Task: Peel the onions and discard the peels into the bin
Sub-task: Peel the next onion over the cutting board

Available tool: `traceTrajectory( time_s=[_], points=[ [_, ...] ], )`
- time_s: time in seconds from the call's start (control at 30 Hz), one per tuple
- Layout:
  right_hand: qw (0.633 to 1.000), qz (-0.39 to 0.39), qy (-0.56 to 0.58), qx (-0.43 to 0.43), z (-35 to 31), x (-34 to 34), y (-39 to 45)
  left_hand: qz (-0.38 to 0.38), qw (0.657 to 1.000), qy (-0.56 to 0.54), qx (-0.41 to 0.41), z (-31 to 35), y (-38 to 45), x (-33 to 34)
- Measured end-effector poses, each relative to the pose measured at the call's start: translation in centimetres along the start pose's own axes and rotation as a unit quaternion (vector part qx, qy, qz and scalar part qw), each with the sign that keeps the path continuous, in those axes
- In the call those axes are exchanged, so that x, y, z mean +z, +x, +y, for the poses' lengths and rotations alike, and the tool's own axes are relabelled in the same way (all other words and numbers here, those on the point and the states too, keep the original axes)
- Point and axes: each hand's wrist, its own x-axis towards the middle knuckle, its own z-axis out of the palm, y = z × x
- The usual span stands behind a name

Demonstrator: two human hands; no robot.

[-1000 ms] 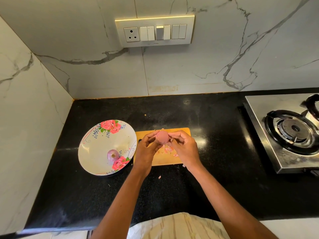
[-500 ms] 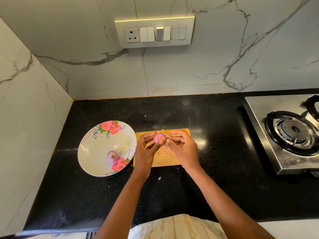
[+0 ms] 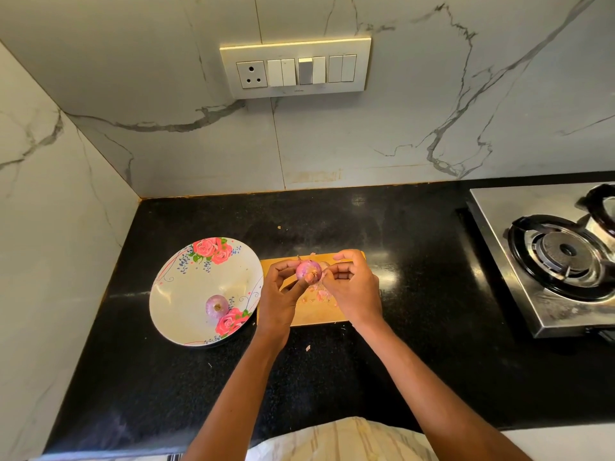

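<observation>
Between the fingers of both hands, raised above a wooden cutting board, sits a small red onion, round, pinkish-purple, its surface streaked with fine pale lines and partly stripped of skin. The bulb is nearly spherical, so no long axis can be made out; one pale-brown end faces toward the camera and slightly down, at the tip of the left thumb.

The left hand grips the onion from the left, its fingers curled round the far side and the thumb pressed to the near end. The right hand lies just right of the bulb, its fingers narrowly closed, thumb and forefinger pinching a thin strip of peel at the onion's right edge; whether that strip is still attached cannot be told.

Below the fingers, loose peel scraps lie on the board. Left of the left hand, a floral bowl on the black worktop holds a second onion, purple, its root end turned up toward the camera. Far right of the right hand stands a steel gas stove. On the marble wall beyond the fingers is a switch panel.
</observation>
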Motion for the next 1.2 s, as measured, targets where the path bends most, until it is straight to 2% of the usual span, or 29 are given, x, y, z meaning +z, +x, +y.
traceTrajectory(
  time_s=[0.1, 0.23, 0.33, 0.5, 1.2],
  points=[
    [0.999, 0.006, -0.021, 0.025, 0.6, -0.7, 0.7, -0.034, 0.997, -0.057, -0.027, 0.4, -0.2, -0.4],
    [0.998, -0.030, -0.016, 0.051, 1.9, -0.9, 1.2, -0.060, 0.991, -0.111, -0.045, 1.1, -0.2, -0.6],
    [0.997, -0.071, -0.019, 0.008, 1.4, -0.7, 1.0, -0.056, 0.993, -0.097, -0.047, 1.1, -0.1, -0.5],
    [0.995, -0.093, 0.015, -0.042, 0.6, -0.5, 0.7, -0.045, 0.997, -0.053, -0.024, 0.8, 0.2, -0.6],
    [0.998, -0.049, -0.009, -0.048, 1.7, -0.1, 0.5, -0.062, 0.996, -0.058, -0.028, 0.9, -0.2, -1.0]
  ],
)
